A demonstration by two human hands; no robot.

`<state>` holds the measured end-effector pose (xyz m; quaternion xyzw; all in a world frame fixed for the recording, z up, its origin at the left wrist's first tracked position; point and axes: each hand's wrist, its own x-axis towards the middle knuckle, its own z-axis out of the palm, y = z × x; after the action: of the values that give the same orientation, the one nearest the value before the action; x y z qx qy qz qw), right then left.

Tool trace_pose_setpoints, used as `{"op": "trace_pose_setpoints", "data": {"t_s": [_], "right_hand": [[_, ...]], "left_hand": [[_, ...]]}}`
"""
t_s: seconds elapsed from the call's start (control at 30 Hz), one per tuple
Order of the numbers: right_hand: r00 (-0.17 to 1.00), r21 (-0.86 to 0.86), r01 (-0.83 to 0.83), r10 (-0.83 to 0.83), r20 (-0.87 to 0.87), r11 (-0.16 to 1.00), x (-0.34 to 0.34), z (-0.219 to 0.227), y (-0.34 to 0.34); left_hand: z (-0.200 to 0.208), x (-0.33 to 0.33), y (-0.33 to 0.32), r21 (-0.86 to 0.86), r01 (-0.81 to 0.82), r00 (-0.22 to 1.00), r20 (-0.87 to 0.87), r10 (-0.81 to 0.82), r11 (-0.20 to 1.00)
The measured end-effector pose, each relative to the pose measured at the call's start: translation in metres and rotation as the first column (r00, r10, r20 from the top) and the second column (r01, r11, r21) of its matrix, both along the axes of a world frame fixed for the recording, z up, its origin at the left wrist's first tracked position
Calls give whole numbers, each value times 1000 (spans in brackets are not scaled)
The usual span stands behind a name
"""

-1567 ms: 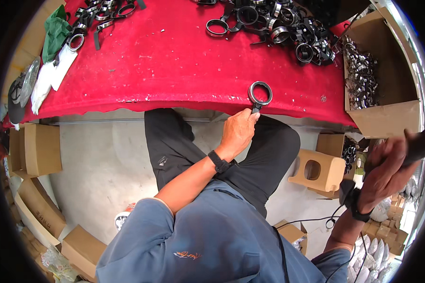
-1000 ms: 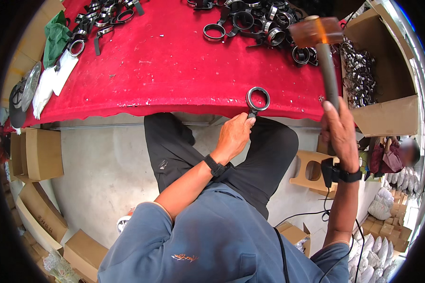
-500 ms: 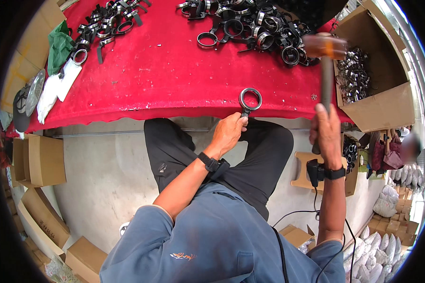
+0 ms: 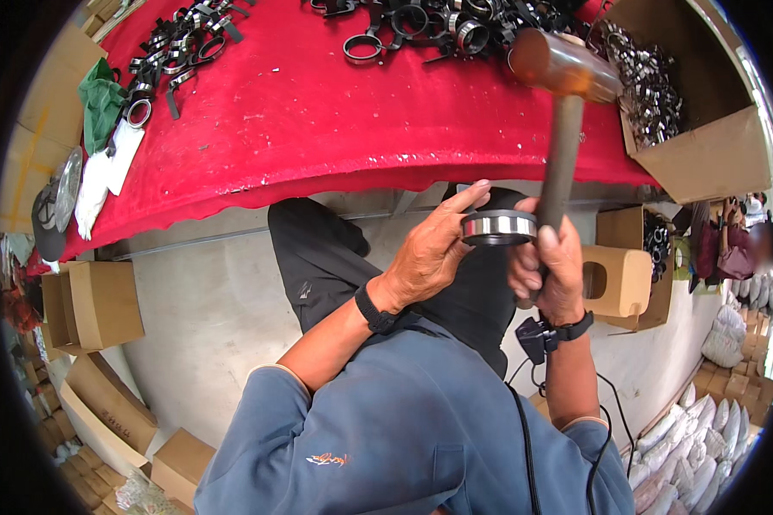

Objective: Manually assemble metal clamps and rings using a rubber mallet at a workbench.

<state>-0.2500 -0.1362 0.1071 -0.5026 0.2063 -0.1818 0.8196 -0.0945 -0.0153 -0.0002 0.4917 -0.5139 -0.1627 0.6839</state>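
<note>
Above my lap, in front of the table's near edge, my left hand [image 4: 429, 253] grips the left side of a black and silver ring [image 4: 500, 226]. The ring is turned edge-on, so its shiny band faces me. Closed around a mallet's handle [image 4: 562, 159], my right hand [image 4: 551, 270] is at the ring's right side, its fingers close to the rim. The mallet stands head up, with its amber-brown head [image 4: 567, 67] over the red cloth. Whether the right fingers touch the ring, I cannot tell.
A red-covered table [image 4: 318, 120] carries piles of similar rings [image 4: 472, 34] at the back and far left [image 4: 176, 51]. An open carton [image 4: 704, 159] of metal parts stands at the right. Cardboard boxes [image 4: 103, 305] sit on the floor at left; white bags [image 4: 687, 446] lie lower right.
The ring has come off the table edge toward me and turned edge-on. My right hand has moved left to it, mallet still held. The view has shifted slightly.
</note>
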Motion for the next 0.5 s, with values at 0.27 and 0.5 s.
{"op": "trace_pose_setpoints", "data": {"t_s": [0.27, 0.5], "right_hand": [[999, -13, -42, 42, 32, 999, 2, -7, 12], [992, 6, 23, -22, -122, 1000, -6, -3, 9]], "left_hand": [[-13, -8, -11, 40, 92, 996, 0, -92, 995], [-4, -33, 1, 229, 372, 863, -441, -244, 900]]}}
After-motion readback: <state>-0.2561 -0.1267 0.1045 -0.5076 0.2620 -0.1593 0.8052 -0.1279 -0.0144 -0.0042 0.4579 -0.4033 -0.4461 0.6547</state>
